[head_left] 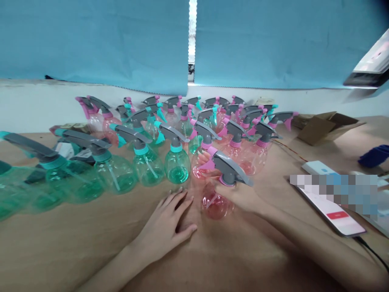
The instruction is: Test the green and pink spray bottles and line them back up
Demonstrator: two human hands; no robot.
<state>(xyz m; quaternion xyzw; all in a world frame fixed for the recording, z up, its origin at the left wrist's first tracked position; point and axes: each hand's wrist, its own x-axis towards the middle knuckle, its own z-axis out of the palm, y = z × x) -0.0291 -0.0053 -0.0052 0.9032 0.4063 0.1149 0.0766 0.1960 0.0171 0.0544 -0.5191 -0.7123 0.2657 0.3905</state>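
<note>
My right hand is wrapped round the neck of a pink spray bottle with a grey and pink trigger head. Its fingers reach past the trigger and are partly hidden behind the bottle. My left hand lies on the table with fingers stretched out and holds nothing. Just beyond it stands a green spray bottle with a turquoise collar. Right behind the gripped bottle are other pink spray bottles, upright and close together.
Green spray bottles line the left side, with several mixed pink and green ones behind. To the right are a phone with a cable, an open cardboard box and a dark blue bundle. Blue cloth hangs at the back.
</note>
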